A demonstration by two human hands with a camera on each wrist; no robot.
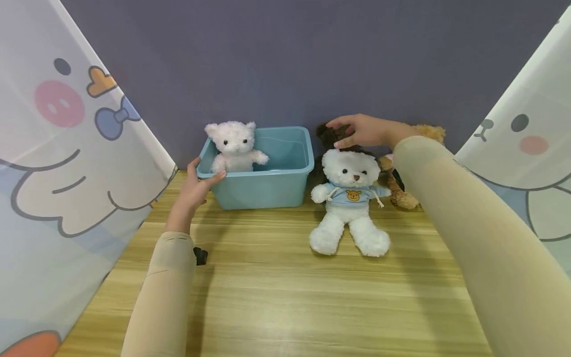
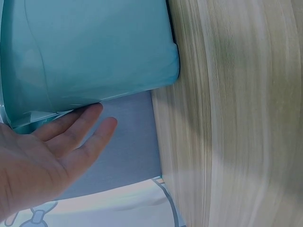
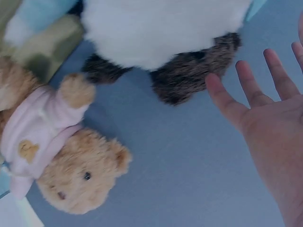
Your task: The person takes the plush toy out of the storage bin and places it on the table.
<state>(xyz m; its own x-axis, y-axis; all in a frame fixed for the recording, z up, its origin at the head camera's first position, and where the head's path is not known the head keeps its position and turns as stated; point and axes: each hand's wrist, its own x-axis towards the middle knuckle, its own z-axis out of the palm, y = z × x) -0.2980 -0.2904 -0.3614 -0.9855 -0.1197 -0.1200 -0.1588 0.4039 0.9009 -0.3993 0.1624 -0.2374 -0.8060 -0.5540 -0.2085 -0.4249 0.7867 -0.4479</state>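
My left hand (image 1: pixel 194 191) grips the front left corner of a teal plastic bin (image 1: pixel 263 191), the thumb along its front rim. In the left wrist view the fingers of that hand (image 2: pixel 57 161) reach along the bin's side (image 2: pixel 94 52). A white plush bear (image 1: pixel 236 146) sits inside at the left end. My right hand (image 1: pixel 368 131) hovers with fingers spread over a dark brown plush toy (image 1: pixel 327 134), mostly hidden behind a white teddy bear in a blue top (image 1: pixel 352 196). The right wrist view shows its fingertips beside the dark fur (image 3: pixel 182 78).
A tan teddy bear (image 1: pixel 403 198) in a pink top stands right of the white one, partly covered by my right sleeve. A small black object (image 1: pixel 200 256) lies by my left forearm on the wooden table (image 1: pixel 285 297). A grey wall (image 1: pixel 285 59) rises behind; printed curtains hang both sides.
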